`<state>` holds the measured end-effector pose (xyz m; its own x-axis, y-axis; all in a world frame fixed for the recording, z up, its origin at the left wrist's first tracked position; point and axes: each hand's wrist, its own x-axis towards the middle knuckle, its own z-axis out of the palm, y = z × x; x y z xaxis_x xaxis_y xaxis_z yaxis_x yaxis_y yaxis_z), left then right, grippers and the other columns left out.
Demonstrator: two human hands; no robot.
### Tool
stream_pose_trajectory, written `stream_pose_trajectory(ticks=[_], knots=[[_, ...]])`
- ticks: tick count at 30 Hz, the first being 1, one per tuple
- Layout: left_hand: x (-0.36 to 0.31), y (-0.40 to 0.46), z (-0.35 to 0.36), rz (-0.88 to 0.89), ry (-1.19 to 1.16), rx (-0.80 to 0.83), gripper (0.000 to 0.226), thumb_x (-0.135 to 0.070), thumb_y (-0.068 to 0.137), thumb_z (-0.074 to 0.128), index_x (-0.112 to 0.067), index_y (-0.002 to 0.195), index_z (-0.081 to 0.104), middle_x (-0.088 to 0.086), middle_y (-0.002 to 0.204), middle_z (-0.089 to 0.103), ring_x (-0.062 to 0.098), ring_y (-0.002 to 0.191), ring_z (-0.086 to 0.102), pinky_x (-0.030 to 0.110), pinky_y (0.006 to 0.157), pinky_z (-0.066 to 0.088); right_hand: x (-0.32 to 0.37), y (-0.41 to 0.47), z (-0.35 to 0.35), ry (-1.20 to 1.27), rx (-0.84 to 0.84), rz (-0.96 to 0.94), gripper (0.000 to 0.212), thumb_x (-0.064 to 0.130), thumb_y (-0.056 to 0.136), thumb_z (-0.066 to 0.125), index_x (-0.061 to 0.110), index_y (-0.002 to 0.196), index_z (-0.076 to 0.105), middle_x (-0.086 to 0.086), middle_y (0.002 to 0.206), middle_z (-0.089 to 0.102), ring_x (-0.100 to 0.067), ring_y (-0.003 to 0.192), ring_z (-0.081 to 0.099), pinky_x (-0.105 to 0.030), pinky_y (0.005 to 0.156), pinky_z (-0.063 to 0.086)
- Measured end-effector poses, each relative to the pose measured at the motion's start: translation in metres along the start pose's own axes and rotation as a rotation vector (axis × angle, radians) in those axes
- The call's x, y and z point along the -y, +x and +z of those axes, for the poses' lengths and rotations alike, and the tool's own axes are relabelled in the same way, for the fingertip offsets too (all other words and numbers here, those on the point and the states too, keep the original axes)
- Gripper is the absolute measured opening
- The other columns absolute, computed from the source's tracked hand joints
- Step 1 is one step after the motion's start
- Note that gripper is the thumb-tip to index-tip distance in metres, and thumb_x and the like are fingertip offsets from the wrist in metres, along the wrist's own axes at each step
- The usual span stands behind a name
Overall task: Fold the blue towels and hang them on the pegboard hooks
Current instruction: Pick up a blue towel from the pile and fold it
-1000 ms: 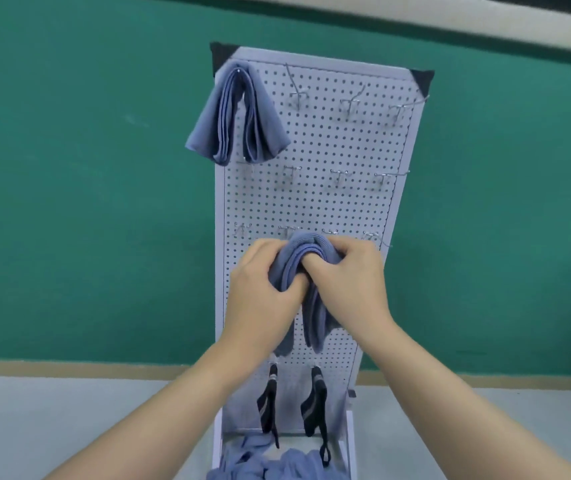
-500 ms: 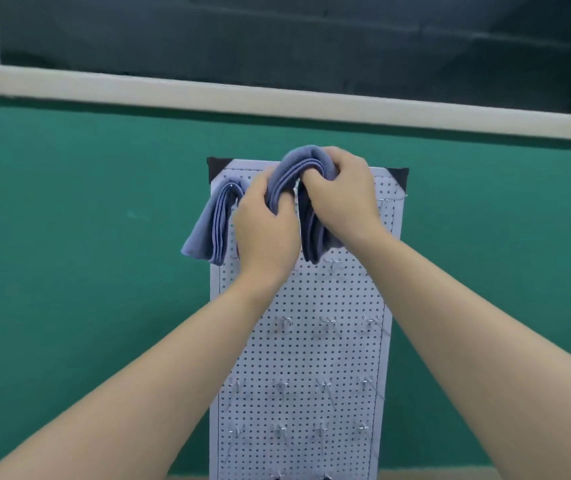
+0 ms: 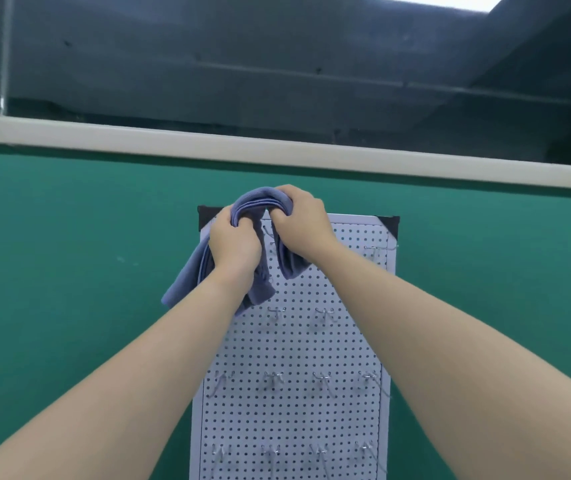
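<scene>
A white pegboard with rows of metal hooks stands against a green wall. At its top edge, both my hands hold a folded blue towel arched over like a saddle. My left hand grips its left half and my right hand grips its right half, whose end hangs down over the board. Another blue towel hangs at the board's top left corner, mostly hidden behind my left hand and forearm. A top-row hook shows between my hands, under the held towel.
Bare hooks run across the board: one at the top right, a row below the towels, and two lower rows. A cream ledge tops the green wall; dark ceiling lies above.
Both hands have lifted the folded towel from the board's middle up to its top row, next to the hung towel. My view has tilted upward, hiding the board's base.
</scene>
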<state>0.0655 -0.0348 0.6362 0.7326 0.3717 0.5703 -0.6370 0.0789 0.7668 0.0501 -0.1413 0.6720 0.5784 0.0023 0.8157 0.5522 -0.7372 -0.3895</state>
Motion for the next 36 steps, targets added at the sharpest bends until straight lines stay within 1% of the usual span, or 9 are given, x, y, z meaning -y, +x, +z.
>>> stream_pose_trajectory(ticks=[6,11,14,17,25,28,31,33,36], knots=[[0.014,0.000,0.009,-0.016,0.060,-0.002,0.025,-0.008,0.102,0.040,-0.019,0.085,0.055,-0.004,0.072,0.049,0.015,0.062,0.040,0.029,0.057,0.032,-0.009,0.009,0.011,-0.025,0.014,0.041,0.021,0.020,0.098,0.051,0.022,0.113,0.066,0.000,0.097,0.069,-0.024,0.090,0.063,-0.038,0.077,0.053],[0.026,0.002,0.016,-0.060,0.137,0.075,0.020,-0.014,0.104,0.041,-0.016,0.092,0.057,-0.004,0.071,0.048,0.017,0.063,0.041,0.031,0.056,0.031,-0.026,0.008,0.020,-0.070,0.024,0.091,0.011,0.018,0.096,0.049,0.018,0.090,0.058,0.003,0.081,0.061,-0.023,0.078,0.055,-0.035,0.066,0.040],[0.038,0.000,0.017,-0.074,0.162,0.134,0.025,-0.014,0.105,0.042,-0.020,0.082,0.051,-0.005,0.071,0.046,0.017,0.064,0.039,0.032,0.057,0.030,-0.039,0.000,0.023,-0.065,0.019,0.127,0.014,0.020,0.095,0.051,0.020,0.082,0.055,0.004,0.075,0.057,-0.022,0.075,0.053,-0.034,0.062,0.038],[0.049,-0.005,0.017,-0.052,0.163,0.169,0.028,-0.019,0.106,0.044,-0.019,0.078,0.046,-0.004,0.070,0.044,0.018,0.065,0.037,0.033,0.058,0.029,-0.049,-0.012,0.025,-0.066,-0.014,0.155,0.029,0.021,0.094,0.053,0.020,0.066,0.044,0.004,0.063,0.050,-0.019,0.062,0.045,-0.032,0.054,0.032],[0.079,-0.026,0.011,0.091,0.201,0.214,0.025,-0.023,0.107,0.045,-0.004,0.099,0.059,0.008,0.081,0.060,0.015,0.071,0.046,0.034,0.068,0.041,-0.069,-0.047,0.035,0.021,-0.056,0.159,0.040,0.015,0.094,0.055,0.019,0.060,0.033,0.009,0.050,0.033,-0.011,0.047,0.027,-0.024,0.046,0.022],[0.086,-0.031,0.008,0.140,0.192,0.191,0.020,-0.018,0.106,0.047,-0.008,0.098,0.062,0.008,0.087,0.067,0.012,0.072,0.050,0.026,0.068,0.044,-0.066,-0.053,0.040,0.107,-0.079,0.171,0.043,0.012,0.092,0.056,0.019,0.058,0.032,0.009,0.048,0.031,-0.011,0.046,0.025,-0.025,0.046,0.023],[0.088,-0.041,0.007,0.138,0.205,0.206,0.017,-0.002,0.099,0.046,-0.011,0.093,0.059,-0.001,0.074,0.057,0.008,0.063,0.043,0.018,0.056,0.038,-0.069,-0.059,0.045,0.163,-0.087,0.203,0.042,0.012,0.092,0.058,0.018,0.058,0.035,0.009,0.047,0.033,-0.011,0.048,0.027,-0.024,0.047,0.024],[0.090,-0.049,0.005,0.126,0.200,0.236,0.026,0.008,0.090,0.043,-0.013,0.091,0.058,-0.002,0.069,0.049,0.006,0.056,0.037,0.016,0.052,0.035,-0.073,-0.067,0.048,0.170,-0.076,0.225,0.040,0.013,0.092,0.058,0.018,0.059,0.036,0.008,0.049,0.035,-0.012,0.049,0.028,-0.024,0.047,0.025],[0.093,-0.060,0.000,0.117,0.197,0.265,0.037,0.012,0.085,0.042,-0.018,0.095,0.061,0.002,0.069,0.051,0.005,0.055,0.037,0.015,0.052,0.036,-0.078,-0.081,0.053,0.172,-0.032,0.271,0.037,0.012,0.090,0.058,0.016,0.059,0.039,0.005,0.050,0.040,-0.014,0.049,0.031,-0.027,0.047,0.029]])
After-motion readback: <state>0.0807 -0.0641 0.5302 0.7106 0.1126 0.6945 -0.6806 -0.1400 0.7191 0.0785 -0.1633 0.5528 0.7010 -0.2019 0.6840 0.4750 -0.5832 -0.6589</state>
